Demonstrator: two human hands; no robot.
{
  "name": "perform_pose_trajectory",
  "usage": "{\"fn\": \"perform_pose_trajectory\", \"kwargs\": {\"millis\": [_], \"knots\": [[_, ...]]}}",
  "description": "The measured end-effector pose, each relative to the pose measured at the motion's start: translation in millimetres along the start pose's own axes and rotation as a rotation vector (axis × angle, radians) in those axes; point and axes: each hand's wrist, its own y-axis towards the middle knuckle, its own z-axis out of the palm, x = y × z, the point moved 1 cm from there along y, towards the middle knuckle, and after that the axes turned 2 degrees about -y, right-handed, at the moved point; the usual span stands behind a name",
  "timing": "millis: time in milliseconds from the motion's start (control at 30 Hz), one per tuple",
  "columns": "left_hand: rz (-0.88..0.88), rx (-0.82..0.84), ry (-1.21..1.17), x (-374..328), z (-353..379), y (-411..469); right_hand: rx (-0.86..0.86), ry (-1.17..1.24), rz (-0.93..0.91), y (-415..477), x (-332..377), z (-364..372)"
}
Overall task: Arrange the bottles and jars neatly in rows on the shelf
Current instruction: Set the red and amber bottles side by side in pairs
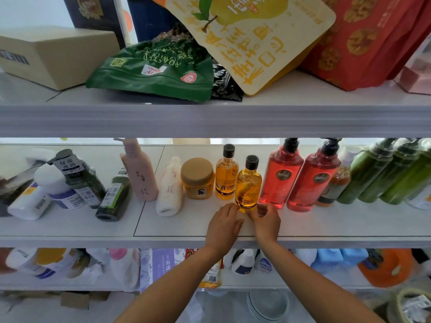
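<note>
Hands meet at base of amber clear-plastic bottle with black cap (248, 184); our left hand (224, 223) and right hand (265, 219) fingertips pinch it, upright on white shelf (338, 223).

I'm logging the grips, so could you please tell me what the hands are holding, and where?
Both hands, left and right, grip the front amber bottle at its base, one on each side, as it stands upright on the shelf.
</note>
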Motion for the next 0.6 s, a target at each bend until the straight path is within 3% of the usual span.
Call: {"fn": "perform_pose_trajectory", "kwargs": {"millis": [133, 333, 600], "knots": [[0.051, 0.014, 0.055, 2.8, -0.6, -1.6, 0.016, -0.053, -0.077, 2.4, -1.9, 0.1], [0.165, 0.084, 0.149, 10.6, -4.6, -6.5, 0.168, -0.394, -0.488, -7.6, -23.8, -13.1], [0.060, 0.184, 0.203, 8.7, -0.5, 3.6, 0.179, -0.441, -0.494, -0.4, -20.9, -13.6]]}}
